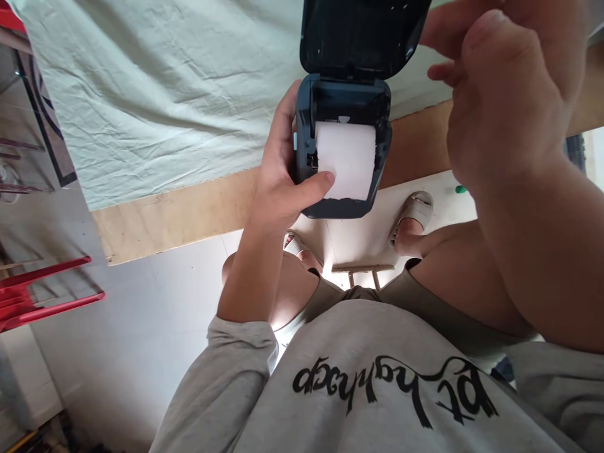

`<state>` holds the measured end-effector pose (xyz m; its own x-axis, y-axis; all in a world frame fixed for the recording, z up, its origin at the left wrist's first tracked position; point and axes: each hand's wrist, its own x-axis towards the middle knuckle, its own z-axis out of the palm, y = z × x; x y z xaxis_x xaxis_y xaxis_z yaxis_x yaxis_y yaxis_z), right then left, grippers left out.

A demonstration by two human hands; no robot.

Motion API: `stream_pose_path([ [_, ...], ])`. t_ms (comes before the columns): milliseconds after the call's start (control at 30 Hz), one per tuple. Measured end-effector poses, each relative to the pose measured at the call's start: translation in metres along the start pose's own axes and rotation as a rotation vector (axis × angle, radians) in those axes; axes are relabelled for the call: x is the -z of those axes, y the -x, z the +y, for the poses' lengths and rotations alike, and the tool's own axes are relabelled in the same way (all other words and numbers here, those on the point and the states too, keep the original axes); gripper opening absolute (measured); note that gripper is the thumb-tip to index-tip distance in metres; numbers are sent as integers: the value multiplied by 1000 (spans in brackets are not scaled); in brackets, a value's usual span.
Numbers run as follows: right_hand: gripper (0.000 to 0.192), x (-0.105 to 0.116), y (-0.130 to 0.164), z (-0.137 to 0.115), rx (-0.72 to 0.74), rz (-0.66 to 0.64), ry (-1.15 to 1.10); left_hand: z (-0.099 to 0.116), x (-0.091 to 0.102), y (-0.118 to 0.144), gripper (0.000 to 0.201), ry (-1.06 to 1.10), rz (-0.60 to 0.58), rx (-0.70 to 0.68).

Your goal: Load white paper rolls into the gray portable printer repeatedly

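Grey sweatshirt (377,377) fills the near view. Left hand (278,182) grips a small dark-blue printer (343,107) by its side, thumb pressing the white paper roll (346,157) seated in the open bay. Lid (358,34) stands fully up, beyond the thumb. Right hand (504,94) hovers just right of the printer, fingers loosely curled, holding nothing. Roll appears loaded; lid not yet closed. Counter (189,214) with pale cloth (165,82) lies beyond the left hand.
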<state>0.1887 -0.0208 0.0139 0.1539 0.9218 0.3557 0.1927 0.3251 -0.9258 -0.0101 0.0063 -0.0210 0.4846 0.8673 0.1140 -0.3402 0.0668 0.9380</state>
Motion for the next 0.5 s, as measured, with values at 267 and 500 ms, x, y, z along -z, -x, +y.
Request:
stream_pose_path([
  [267,41,0,2,0,12,45,14,-3,1,-1,65,-55,-2,-12],
  [500,40,2,-1,12,183,-31,-11,-11,8,-4,73,-55,-76,-80],
])
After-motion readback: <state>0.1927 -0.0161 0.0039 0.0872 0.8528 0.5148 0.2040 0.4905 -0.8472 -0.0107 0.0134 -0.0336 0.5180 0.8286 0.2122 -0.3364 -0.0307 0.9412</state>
